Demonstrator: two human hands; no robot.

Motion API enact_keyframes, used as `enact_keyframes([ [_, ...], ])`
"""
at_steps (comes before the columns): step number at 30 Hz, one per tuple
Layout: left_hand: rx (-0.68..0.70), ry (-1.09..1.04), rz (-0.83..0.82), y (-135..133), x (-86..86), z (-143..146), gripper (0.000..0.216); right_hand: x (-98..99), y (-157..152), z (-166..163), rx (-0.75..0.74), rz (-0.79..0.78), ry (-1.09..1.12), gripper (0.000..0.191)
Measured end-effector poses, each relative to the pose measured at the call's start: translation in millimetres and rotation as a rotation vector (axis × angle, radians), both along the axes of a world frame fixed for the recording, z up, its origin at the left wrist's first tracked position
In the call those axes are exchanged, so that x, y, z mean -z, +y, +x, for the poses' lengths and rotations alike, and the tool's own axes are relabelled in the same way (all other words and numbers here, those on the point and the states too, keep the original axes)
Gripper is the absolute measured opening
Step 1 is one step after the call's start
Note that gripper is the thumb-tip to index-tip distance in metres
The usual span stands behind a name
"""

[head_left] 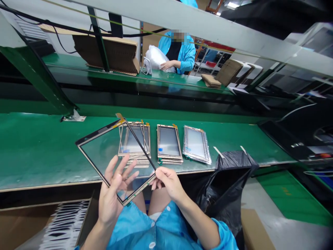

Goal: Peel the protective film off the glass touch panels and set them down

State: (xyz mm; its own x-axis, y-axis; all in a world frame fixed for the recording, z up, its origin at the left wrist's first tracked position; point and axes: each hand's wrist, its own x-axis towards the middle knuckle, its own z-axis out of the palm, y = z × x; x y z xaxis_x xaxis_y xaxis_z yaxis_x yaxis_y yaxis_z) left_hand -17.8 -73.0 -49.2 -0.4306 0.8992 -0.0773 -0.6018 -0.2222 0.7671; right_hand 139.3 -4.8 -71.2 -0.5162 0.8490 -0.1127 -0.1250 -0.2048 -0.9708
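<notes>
A clear touch-screen panel point(104, 149) with a dark frame and an orange flex tab is tilted in front of me, above the bench edge. My left hand point(111, 198) supports its lower left side, the thumb in front and the fingers seen through the glass behind it. With thumb and fingers, my right hand point(168, 182) pinches the panel's right corner. Behind the panel stands a stack of similar panels point(134, 161), partly covered by it. Right of that lie a second stack of panels point(169, 142) and a stack in clear plastic film point(196, 143).
A black plastic bag point(229, 180) is taped to the bench edge point(192, 171) at right. Below left, a cardboard box point(28, 222) holds white dividers point(65, 225). Across the green bench, a person point(177, 52) in blue handles a white plastic bundle point(155, 57).
</notes>
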Motion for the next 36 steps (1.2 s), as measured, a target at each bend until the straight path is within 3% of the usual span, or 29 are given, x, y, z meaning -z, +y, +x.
enact_keyframes([
  [5, -0.023, 0.0, 0.014, -0.9, 0.5, 2.7, 0.034, 2.9, -2.0, -3.8, 0.037, -0.111, 0.077, 0.049],
  [16, -0.092, 0.031, 0.021, -2.4, -2.4, 2.2, 0.036, -7.0, -6.8, -6.4, 0.082, 0.008, 0.033, 0.041],
  [22, -0.085, 0.031, 0.029, -5.3, -5.4, 4.6, 0.034, -2.2, -6.9, -8.3, 0.105, -0.056, 0.099, 0.043],
  [25, -0.082, 0.021, 0.026, -5.8, -4.9, 4.4, 0.036, -3.6, -5.1, -5.2, 0.158, 0.069, 0.009, 0.04],
  [29, -0.085, 0.019, 0.029, -5.9, -4.7, 4.7, 0.035, -8.0, -3.1, 2.1, 0.272, 0.279, -0.082, 0.013],
  [36, -0.072, 0.046, 0.014, -7.3, -0.9, 1.5, 0.036, -18.5, 0.3, 8.1, 0.179, 0.619, -0.244, 0.011],
])
